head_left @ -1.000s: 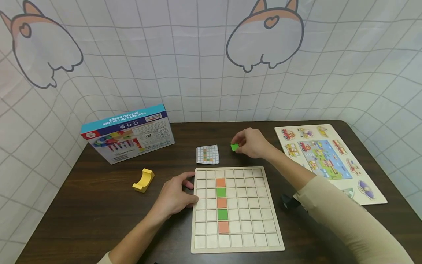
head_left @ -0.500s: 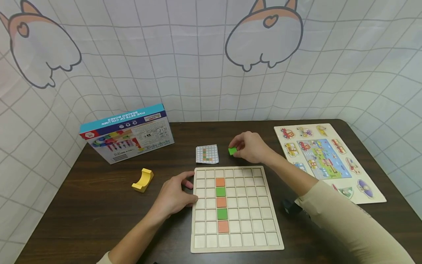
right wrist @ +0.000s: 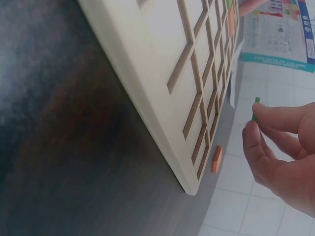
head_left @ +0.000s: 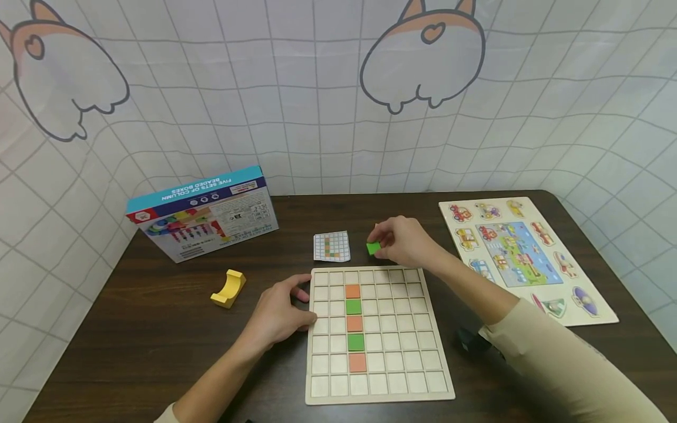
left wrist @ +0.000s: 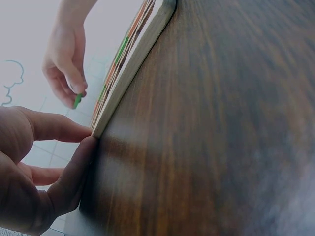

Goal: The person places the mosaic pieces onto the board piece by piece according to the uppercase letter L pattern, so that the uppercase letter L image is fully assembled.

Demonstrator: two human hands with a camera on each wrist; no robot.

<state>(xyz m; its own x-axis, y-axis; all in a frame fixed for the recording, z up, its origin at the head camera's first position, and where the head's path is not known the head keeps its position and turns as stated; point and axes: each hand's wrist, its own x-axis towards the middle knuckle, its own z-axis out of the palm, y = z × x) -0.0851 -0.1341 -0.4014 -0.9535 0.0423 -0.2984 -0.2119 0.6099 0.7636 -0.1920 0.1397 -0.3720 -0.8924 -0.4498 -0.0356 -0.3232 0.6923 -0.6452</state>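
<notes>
A green tile (head_left: 373, 248) is pinched by the right hand (head_left: 404, 241).
The wooden grid board (head_left: 391, 329) is touched edgewise by the left hand (head_left: 277, 317), fingers relaxed.

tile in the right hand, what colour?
Green tile, pinched by the right hand; clearest in the head view.

A blue-topped toy box (head_left: 203, 212) printed "FIVE SETS OF COLUMN BEADED BOXES" stands tilted at the back left of the dark wooden table (head_left: 132, 341). Near it, closer to the front, lies a yellow arch-shaped block (head_left: 228, 288). Along the table's right edge rests a vehicle peg puzzle (head_left: 523, 252), and behind everything hangs a white grid-patterned cloth with corgi drawings (head_left: 423, 53).
</notes>
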